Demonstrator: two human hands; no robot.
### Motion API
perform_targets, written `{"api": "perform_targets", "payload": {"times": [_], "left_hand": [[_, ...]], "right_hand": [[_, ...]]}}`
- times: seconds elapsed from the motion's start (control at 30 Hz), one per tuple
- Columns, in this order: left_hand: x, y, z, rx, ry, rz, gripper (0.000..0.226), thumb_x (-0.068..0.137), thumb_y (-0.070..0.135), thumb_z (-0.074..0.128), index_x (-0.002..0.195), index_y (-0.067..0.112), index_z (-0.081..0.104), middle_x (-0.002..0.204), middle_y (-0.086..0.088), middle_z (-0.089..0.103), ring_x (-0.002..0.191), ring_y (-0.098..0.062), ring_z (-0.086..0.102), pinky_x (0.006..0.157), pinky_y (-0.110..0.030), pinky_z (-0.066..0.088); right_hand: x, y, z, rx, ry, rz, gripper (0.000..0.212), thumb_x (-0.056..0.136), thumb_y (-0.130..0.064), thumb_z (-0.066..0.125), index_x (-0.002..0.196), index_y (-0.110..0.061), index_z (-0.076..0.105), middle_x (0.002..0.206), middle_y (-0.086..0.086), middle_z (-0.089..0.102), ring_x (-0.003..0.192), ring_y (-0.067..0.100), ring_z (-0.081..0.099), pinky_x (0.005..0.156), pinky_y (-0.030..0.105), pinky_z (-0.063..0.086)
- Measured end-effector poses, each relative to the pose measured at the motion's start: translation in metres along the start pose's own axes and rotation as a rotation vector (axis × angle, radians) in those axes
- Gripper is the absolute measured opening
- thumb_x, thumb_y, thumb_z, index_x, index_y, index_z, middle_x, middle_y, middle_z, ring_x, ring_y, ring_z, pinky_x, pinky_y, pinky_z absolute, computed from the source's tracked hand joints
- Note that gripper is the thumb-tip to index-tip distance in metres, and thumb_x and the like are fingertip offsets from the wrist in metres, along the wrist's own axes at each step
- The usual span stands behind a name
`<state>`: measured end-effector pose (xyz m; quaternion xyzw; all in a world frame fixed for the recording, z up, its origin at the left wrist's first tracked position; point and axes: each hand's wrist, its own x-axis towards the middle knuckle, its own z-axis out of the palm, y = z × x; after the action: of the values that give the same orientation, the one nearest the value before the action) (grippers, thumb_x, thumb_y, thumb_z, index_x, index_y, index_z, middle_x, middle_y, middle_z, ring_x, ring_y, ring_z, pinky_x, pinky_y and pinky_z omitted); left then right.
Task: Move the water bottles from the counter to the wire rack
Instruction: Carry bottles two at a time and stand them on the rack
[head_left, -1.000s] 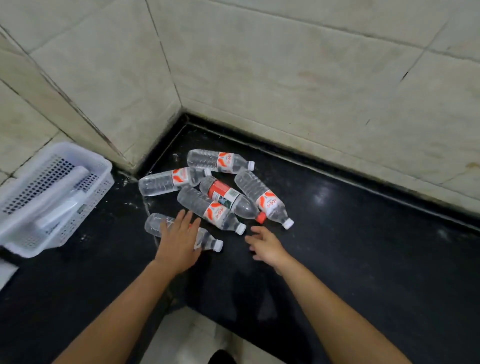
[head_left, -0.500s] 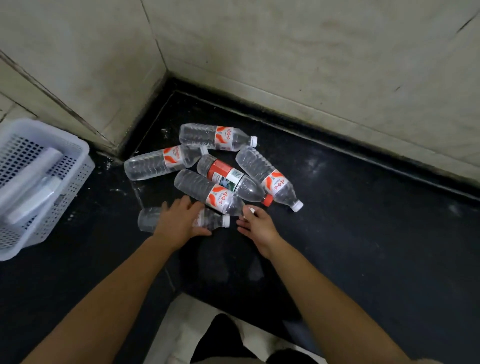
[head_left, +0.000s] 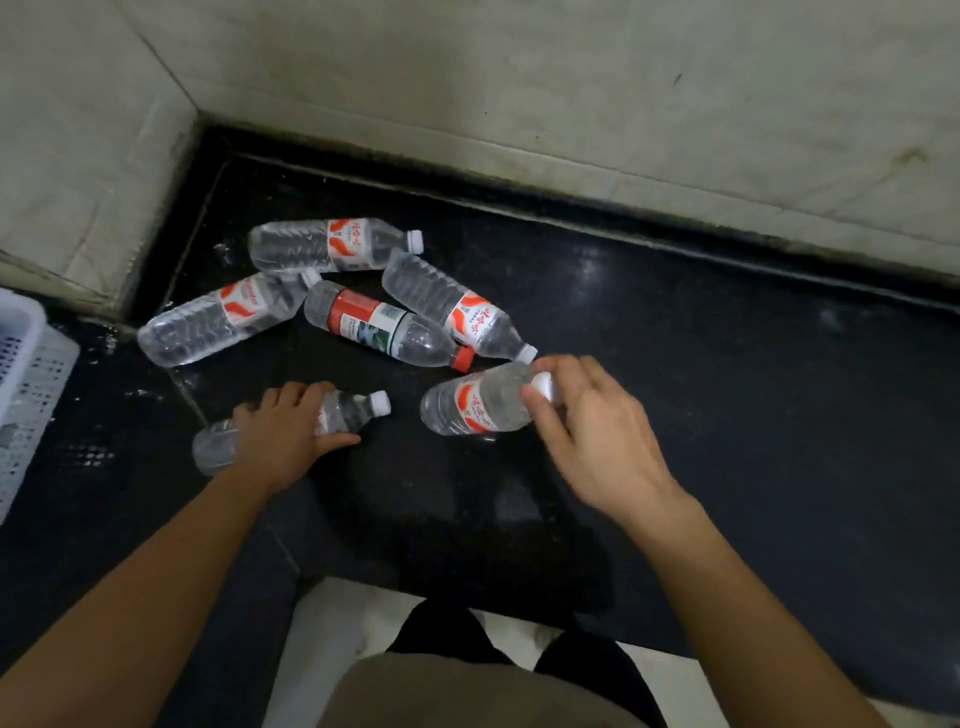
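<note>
Glossy black stone counter (head_left: 675, 364) set into a corner of pale, stained wall tiles (head_left: 519, 78); white perforated plastic basket (head_left: 26, 374) at far left edge.

6 clear plastic water bottles, all on their sides on the counter:
- Bottle with orange-and-white label and white cap (head_left: 332, 245), farthest back, near the corner.
- Second bottle with orange-and-white label (head_left: 223, 319), angled, at left, its cap end touching the one behind.
- Bottle with red-and-green label and red cap (head_left: 384, 332), in the middle.
- Third orange-label bottle (head_left: 457, 309), just right of the red-capped one and touching it.
- Small clear bottle with white cap (head_left: 353, 410), nearest front left.
- Fourth orange-label bottle (head_left: 478, 405), front right, blurred; cannot tell whether resting on the counter or just lifted.

Left hand (head_left: 283, 434) laid over the middle of the small clear bottle, fingers (head_left: 296, 395) curled across the far side and thumb along the near side, wrapped around it against the counter.

Right hand (head_left: 587, 426) at the cap end of the front-right bottle, fingertips (head_left: 535, 400) pinched around the white cap and neck, gripping it.

Bare forearms reaching in from below. Dark trousers and light floor visible at bottom centre.
</note>
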<state>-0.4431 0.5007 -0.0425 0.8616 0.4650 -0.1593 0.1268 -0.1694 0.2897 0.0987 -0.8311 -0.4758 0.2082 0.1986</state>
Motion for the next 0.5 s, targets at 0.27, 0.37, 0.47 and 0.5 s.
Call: {"api": "perform_targets", "payload": {"times": [0.27, 0.37, 0.47, 0.5], "left_hand": [[-0.003, 0.033, -0.007, -0.163, -0.111, -0.314, 0.089, 0.086, 0.077, 0.047, 0.153, 0.024, 0.025, 0.156, -0.017, 0.031, 0.142, -0.039, 0.028, 0.109, -0.067, 0.025], [0.006, 0.020, -0.016, -0.313, -0.208, -0.287, 0.079, 0.094, 0.072, 0.032, 0.158, 0.029, 0.016, 0.165, -0.010, 0.017, 0.152, -0.033, 0.008, 0.115, -0.067, 0.015], [0.014, 0.008, -0.019, -0.371, -0.281, -0.236, 0.071, 0.096, 0.068, 0.036, 0.156, 0.034, 0.021, 0.165, -0.006, 0.019, 0.152, -0.033, 0.011, 0.116, -0.063, 0.014], [0.017, 0.006, -0.019, -0.378, -0.293, -0.232, 0.069, 0.095, 0.068, 0.039, 0.154, 0.035, 0.026, 0.164, -0.007, 0.022, 0.150, -0.035, 0.016, 0.116, -0.063, 0.016]], "right_hand": [[0.033, -0.018, 0.035, 0.363, 0.004, -0.016, 0.047, 0.100, -0.041, 0.056, 0.141, -0.022, 0.043, 0.128, 0.001, 0.044, 0.119, 0.020, 0.052, 0.096, 0.041, 0.051], [0.044, -0.027, 0.056, 0.541, -0.118, 0.093, 0.054, 0.099, -0.055, 0.051, 0.142, -0.026, 0.035, 0.143, 0.003, 0.043, 0.129, 0.021, 0.049, 0.108, 0.046, 0.046], [0.048, -0.027, 0.071, 0.683, -0.117, 0.168, 0.053, 0.093, -0.067, 0.044, 0.135, -0.036, 0.036, 0.142, 0.001, 0.052, 0.132, 0.019, 0.052, 0.111, 0.049, 0.044], [0.047, -0.027, 0.074, 0.710, -0.094, 0.179, 0.052, 0.093, -0.066, 0.044, 0.134, -0.036, 0.037, 0.141, 0.000, 0.054, 0.131, 0.018, 0.052, 0.111, 0.048, 0.044]]}}
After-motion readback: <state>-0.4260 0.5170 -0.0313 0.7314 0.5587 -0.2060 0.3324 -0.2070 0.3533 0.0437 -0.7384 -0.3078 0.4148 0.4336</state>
